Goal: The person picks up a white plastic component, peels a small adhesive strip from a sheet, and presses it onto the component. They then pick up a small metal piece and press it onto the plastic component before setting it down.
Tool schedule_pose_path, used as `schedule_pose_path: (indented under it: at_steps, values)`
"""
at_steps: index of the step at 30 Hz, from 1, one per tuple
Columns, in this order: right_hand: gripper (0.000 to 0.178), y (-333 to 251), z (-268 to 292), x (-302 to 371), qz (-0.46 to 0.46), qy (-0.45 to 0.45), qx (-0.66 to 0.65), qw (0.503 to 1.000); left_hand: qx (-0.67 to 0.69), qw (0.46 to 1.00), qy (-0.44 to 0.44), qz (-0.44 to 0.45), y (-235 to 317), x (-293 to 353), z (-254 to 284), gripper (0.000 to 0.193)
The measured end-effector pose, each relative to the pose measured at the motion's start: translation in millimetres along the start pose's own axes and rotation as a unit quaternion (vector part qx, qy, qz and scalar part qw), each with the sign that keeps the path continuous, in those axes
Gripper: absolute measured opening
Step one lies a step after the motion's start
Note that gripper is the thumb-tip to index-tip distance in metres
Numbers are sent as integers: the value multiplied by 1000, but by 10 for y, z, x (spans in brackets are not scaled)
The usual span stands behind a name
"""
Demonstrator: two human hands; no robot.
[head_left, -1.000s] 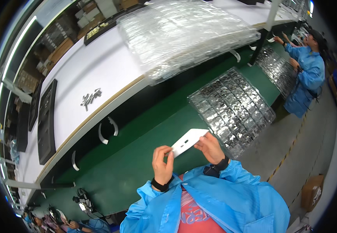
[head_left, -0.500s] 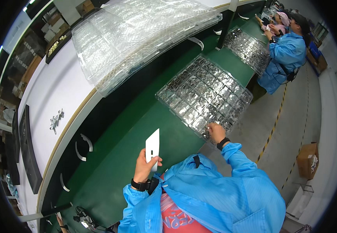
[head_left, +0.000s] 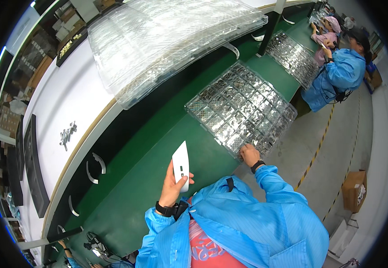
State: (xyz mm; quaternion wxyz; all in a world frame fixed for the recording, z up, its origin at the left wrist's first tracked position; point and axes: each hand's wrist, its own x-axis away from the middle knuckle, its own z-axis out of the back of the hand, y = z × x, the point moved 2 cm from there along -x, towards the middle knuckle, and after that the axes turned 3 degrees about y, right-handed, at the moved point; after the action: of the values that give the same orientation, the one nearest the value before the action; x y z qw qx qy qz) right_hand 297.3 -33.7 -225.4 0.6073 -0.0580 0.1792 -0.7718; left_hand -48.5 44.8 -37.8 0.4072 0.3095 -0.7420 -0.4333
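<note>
My left hand (head_left: 172, 184) grips a flat white panel (head_left: 180, 161) with a slanted top and small dark cutouts, held above the green bench. To the right, my right hand (head_left: 250, 155) reaches into the near corner of a clear compartment tray (head_left: 197, 117) filled with several shiny metallic pieces. Its fingers are bent together there; whatever lies between them is too small to make out.
A stack of large clear trays (head_left: 167, 49) covers the white shelf across the bench. Small metal parts (head_left: 68, 135) and white curved pieces (head_left: 96, 172) lie left. Another filled tray (head_left: 292, 56) sits near a co-worker in blue (head_left: 341, 73). A cardboard box (head_left: 354, 191) stands right.
The white panel and my left hand have shifted slightly right and tilted a little differently. My right hand stays at the tray's near corner, its fingers a bit lower. The whole view has turned slightly.
</note>
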Motion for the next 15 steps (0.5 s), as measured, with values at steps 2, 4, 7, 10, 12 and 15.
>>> schedule_pose_path:
  at_steps: [2, 4, 7, 10, 12, 15]
  values:
    - [5, -2, 40, -13, -28, -15, -22, 999, 2, 1000, 3, -3, 27, 18, 3, 73]
    - [8, -84, 120, -47, -53, -30, -44, 997, 6, 1000, -7, 3, 34, 38, 23, 73]
    - [26, -249, 229, -120, -174, -69, -439, 879, 18, 1000, -16, -3, 23, 53, 13, 74]
    - [25, -810, 700, -248, -158, -104, -579, 793, 24, 999, -27, -7, 8, 60, 0, 74]
    - [25, -1138, 952, -292, -146, -116, -593, 783, 21, 999, -27, -14, 5, 77, -14, 73]
    - [24, -1544, 1232, -346, -63, -129, -570, 809, 36, 998, -51, -24, -5, 103, -34, 71]
